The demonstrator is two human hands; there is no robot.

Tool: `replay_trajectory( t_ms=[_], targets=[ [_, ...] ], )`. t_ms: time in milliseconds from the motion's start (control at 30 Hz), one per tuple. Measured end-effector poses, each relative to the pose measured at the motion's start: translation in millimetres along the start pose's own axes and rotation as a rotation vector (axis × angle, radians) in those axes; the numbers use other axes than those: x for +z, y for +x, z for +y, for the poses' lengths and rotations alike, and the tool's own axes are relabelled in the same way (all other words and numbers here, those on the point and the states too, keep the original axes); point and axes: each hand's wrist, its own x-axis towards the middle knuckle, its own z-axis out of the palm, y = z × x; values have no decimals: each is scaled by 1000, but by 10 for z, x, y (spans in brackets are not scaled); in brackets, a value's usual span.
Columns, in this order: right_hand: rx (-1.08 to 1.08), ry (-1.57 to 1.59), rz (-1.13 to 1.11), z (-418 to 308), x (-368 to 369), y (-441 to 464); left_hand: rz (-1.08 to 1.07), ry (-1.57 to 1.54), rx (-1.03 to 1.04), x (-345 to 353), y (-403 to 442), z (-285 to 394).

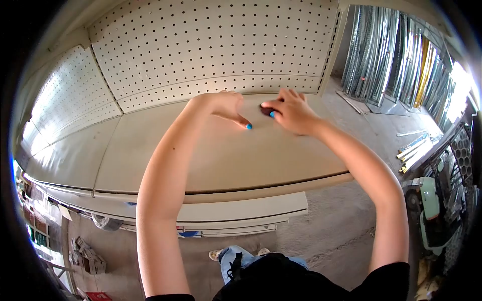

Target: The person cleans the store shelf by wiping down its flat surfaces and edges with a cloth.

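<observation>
A beige metal shelf (251, 155) stretches across the middle, below a perforated back panel (216, 45). Over the shelf near the panel, my left hand (228, 108) has its thumb stretched out to the right and apart from the fingers, with nothing seen in it. Just right of it, my right hand (291, 110) is closed on a small dark object (267, 110), pressed near the shelf surface. What the dark object is cannot be made out. The thumbnails are blue.
Lower shelves (241, 210) jut out beneath this one. Long metal strips (371, 55) lean at the upper right. A pale green machine (430, 198) stands at the right. Cardboard pieces (89, 257) lie on the floor at the lower left.
</observation>
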Motion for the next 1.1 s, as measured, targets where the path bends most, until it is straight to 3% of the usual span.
replay_trajectory(
  t_ms=[167, 267, 367, 500, 600, 700, 833, 967, 1100],
  targets=[
    [-159, 125, -16, -213, -150, -132, -2, 17, 36, 8, -9, -23],
    [-61, 189, -30, -139, -145, -116, 22, 2, 30, 38, 19, -61],
    [91, 61, 121, 154, 25, -54, 28, -33, 10, 40, -50, -28],
    [391, -34, 46, 732, 13, -38, 20, -34, 25, 24, -55, -56],
    [470, 3, 79, 1039, 39, -106, 12, -29, 41, 11, -51, -48],
    [448, -51, 95, 1029, 78, -111, -3, -15, 34, 1, -34, -32],
    [252, -62, 74, 873, 28, -96, -44, 17, -20, -47, -51, 20],
    [-6, 25, 98, 297, 46, -103, -33, 2, -13, -13, -29, 39],
    [-129, 114, 58, -216, -81, -116, 1, 33, 47, 26, 18, -12]
  ],
)
